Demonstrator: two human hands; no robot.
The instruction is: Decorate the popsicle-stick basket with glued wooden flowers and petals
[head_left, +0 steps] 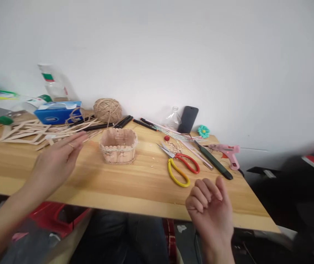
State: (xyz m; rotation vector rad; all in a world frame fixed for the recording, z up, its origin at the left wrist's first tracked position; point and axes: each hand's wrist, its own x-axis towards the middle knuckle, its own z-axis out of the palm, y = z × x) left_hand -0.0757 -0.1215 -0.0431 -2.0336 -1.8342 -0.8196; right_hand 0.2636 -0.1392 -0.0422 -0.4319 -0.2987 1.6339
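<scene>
A: Holding anything?
B: Nah. Right hand (210,209) half-curled, left hand (59,157) nearly straight, both look empty.
A: Basket (118,157) done?
B: It's on the tabletop (134,183) beside the left hand. Walls and trim look finished imo, can't tell what's left.

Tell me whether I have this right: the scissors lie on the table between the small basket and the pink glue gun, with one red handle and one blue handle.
Not quite: in the head view, the scissors have one red handle and one yellow handle, not blue. They do lie between the small basket and the pink glue gun.
</scene>
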